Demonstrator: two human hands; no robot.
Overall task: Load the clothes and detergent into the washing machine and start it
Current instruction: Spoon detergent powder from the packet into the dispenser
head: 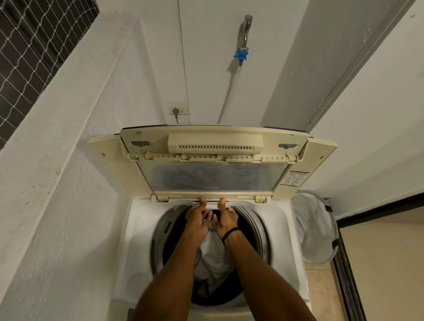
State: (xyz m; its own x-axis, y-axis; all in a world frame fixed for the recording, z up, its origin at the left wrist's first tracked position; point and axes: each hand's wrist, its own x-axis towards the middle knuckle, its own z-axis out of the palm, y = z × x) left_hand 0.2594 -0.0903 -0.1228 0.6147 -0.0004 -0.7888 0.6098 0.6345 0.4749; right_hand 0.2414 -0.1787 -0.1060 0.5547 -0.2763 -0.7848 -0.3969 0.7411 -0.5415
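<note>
Now I reach across the drum of the washing machine to its 12 o'clock rim, where my left hand and right hand each pinch the narrow white tray, thumbs pressed on top and fingers curled beneath. Under my forearms the pale clothes lie heaped inside the drum. The lid stands raised at 12 o'clock, its sticker at 2 o'clock printed too small to read, and a mesh laundry basket sits just beside the machine at 3 o'clock.
</note>
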